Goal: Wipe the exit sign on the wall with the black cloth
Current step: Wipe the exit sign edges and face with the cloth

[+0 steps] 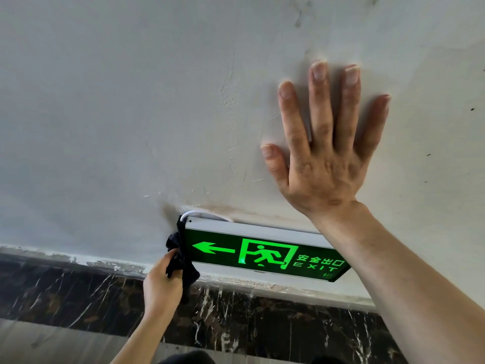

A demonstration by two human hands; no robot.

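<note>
Left hand [162, 282] fingers clenched on black cloth [181, 261] at exit sign [265, 254] 9 o'clock end. Right hand [325, 143] splayed flat on wall [105, 114], 1 o'clock of sign. Risk: cloth snagging the white cable [195, 213] at 11 o'clock and tugging it.

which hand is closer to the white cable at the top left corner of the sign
Left. The left hand holds the black cloth just below the thin white cable; the right hand lies flat on the wall, up right.

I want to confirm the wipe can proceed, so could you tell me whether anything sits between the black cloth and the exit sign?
Nothing visible does: the black cloth in the left hand already touches the exit sign at its left end.
</note>
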